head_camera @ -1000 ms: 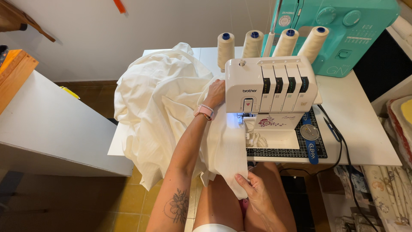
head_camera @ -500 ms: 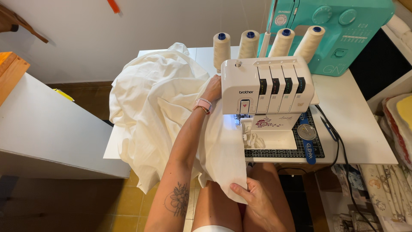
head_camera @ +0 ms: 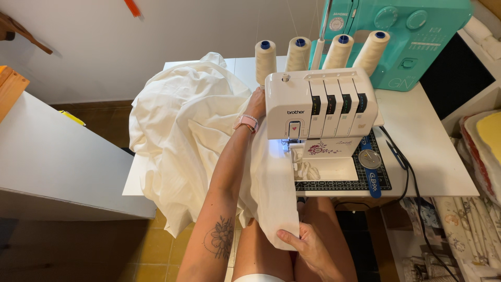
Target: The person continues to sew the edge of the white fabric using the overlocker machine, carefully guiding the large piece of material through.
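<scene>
A large cream fabric (head_camera: 180, 141) is heaped on the left of the white table (head_camera: 433, 156) and runs under the foot of a white overlock sewing machine (head_camera: 321, 107). My left hand (head_camera: 257, 103) rests on the fabric just left of the machine, a pink watch on its wrist. My right hand (head_camera: 308, 246) is low over my lap and grips the lower edge of the fabric strip that hangs off the table's front edge.
Several cream thread cones (head_camera: 300, 52) stand behind the machine. A turquoise sewing machine (head_camera: 402, 36) sits at the back right. A dark cutting mat (head_camera: 365, 183) lies under the overlocker, and a black cable (head_camera: 407, 167) trails off the right. A white cabinet (head_camera: 47, 162) stands at left.
My right hand has slid slightly down and right along the fabric's hanging edge. The left hand stays beside the machine.
</scene>
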